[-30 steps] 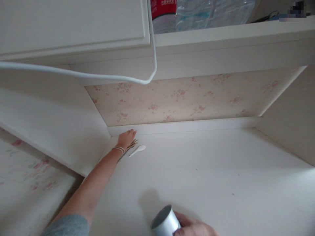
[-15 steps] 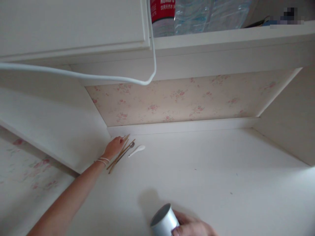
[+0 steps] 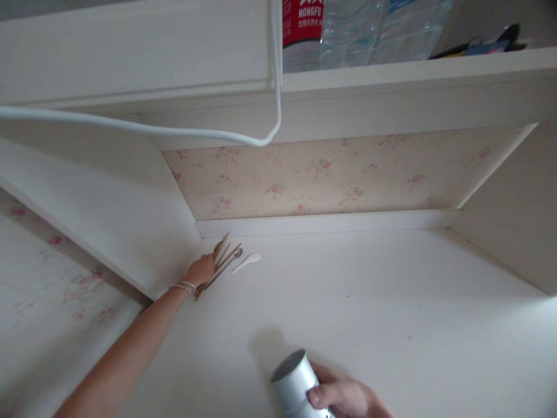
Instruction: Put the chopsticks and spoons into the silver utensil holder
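Note:
At the back left of the white surface, my left hand point(image 3: 202, 270) is closed over a bunch of thin wooden chopsticks point(image 3: 224, 253), whose ends stick out past it on both sides. A dark-headed utensil point(image 3: 217, 249) shows just beyond the fingers, partly hidden. Beside the hand lie a long-handled metal spoon point(image 3: 237, 253) and a white spoon point(image 3: 250, 259). Low in the view, my right hand point(image 3: 343, 395) grips a silver metal canister point(image 3: 296, 383), tilted with its open mouth toward the upper left. Its inside looks dark, and I cannot see the bottom.
A white cable point(image 3: 183, 132) hangs across the front at upper left. Overhead, a shelf point(image 3: 391, 72) holds bottled water point(image 3: 304, 35) in plastic wrap. White side panels point(image 3: 104, 191) and a floral-papered back wall point(image 3: 322, 180) enclose the surface, where a few small specks lie.
My left hand has slid back along the chopsticks toward me, uncovering their far ends and the dark-headed utensil. The canister shows slightly higher in view, still in my right hand.

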The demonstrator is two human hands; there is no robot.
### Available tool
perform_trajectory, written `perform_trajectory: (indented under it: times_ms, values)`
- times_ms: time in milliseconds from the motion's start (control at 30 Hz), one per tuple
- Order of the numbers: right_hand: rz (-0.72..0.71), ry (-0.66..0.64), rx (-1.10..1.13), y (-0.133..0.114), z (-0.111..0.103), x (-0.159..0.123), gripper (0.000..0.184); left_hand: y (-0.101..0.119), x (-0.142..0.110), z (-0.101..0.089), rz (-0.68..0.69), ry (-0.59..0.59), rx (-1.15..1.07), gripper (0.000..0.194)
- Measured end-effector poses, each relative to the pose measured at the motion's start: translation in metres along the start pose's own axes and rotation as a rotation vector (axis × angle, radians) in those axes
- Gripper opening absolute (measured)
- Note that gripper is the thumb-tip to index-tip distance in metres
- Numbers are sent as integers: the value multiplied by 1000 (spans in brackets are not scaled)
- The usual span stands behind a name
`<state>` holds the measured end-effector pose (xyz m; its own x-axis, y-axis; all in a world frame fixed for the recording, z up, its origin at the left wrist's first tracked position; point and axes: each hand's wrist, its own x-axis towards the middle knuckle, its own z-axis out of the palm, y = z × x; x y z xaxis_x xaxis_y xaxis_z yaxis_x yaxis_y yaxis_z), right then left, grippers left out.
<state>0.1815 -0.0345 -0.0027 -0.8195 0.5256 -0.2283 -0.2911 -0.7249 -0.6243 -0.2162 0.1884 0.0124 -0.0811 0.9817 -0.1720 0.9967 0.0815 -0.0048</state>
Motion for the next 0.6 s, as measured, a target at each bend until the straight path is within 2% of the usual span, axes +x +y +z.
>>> perform_trajectory:
  times_ms: [200, 333, 433, 600]
  values:
    - [11, 29, -46, -5, 8, -2, 67, 20, -8, -2, -9, 76, 37, 45]
    - [-6, 32, -63, -4, 5, -2, 69, 29, -19, -7, 71, 106, 34, 43]
    - [8, 11, -57, -4, 3, -2, 70, 32, -24, -13, 105, 111, 31, 43]
    - [2, 1, -60, -6, 5, -3, 68, 28, -22, -19, 46, 104, 10, 46]
